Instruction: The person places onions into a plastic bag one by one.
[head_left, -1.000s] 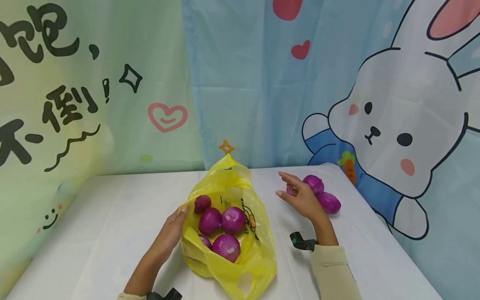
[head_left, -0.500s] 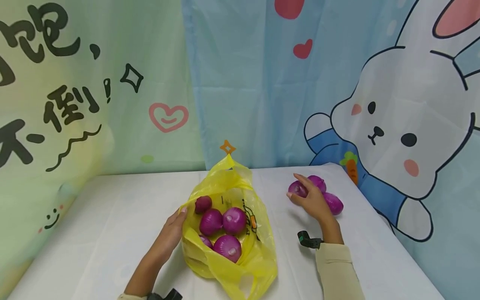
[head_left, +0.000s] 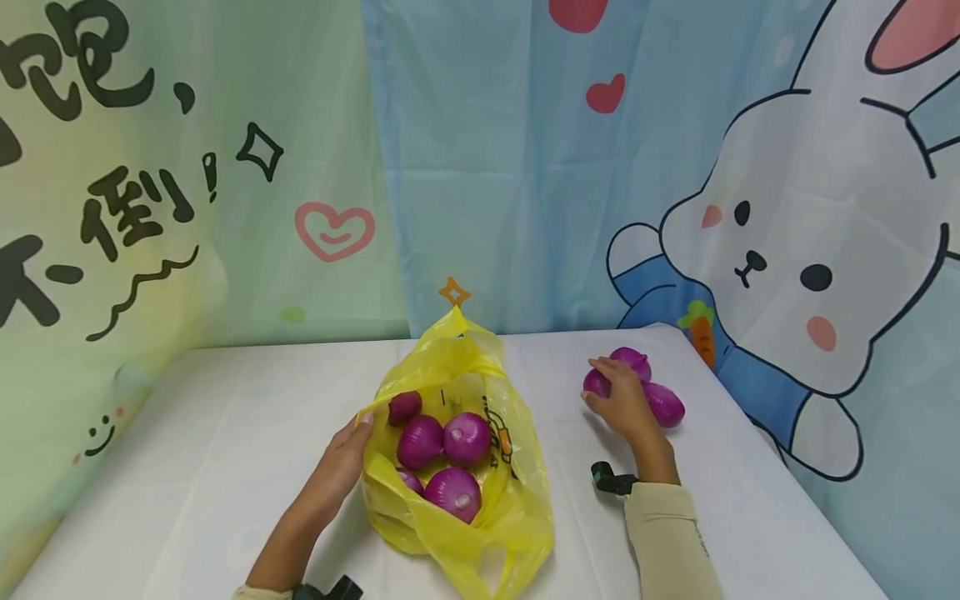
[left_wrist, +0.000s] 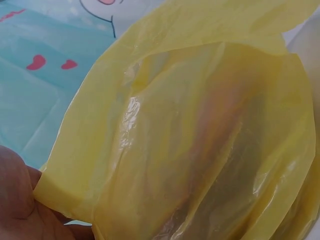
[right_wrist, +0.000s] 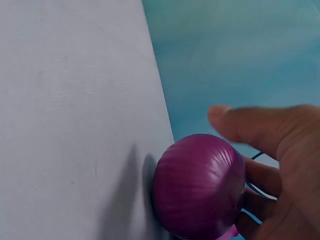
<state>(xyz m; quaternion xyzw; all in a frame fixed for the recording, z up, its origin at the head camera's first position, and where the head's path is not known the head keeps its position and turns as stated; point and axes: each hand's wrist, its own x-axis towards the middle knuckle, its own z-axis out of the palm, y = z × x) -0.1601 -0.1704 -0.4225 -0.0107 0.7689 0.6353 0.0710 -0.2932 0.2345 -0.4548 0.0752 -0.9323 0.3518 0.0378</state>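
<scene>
A yellow plastic bag (head_left: 528,500) lies with its mouth open on the table, with several purple onions (head_left: 452,493) inside. At its left rim my left hand (head_left: 341,462) holds the film; in the left wrist view the bag's edge (left_wrist: 65,185) runs between thumb and fingers. My right hand (head_left: 628,412) reaches round an onion (head_left: 596,383) at the back right. In the right wrist view, the thumb stands apart from this onion (right_wrist: 197,187), with the other fingers behind it. Two more onions, one behind (head_left: 632,359) and one to the right (head_left: 664,406), sit close by.
A white cloth covers the table (head_left: 195,467), whose right edge slopes away near the loose onions. Behind hangs a printed curtain (head_left: 480,167) with a rabbit and hearts. Each wrist carries a small black camera, the right one (head_left: 611,479) just above the tabletop.
My right hand has moved right to the nearest loose onion, and its fingers have come down around it. The left hand and the bag stay in place.
</scene>
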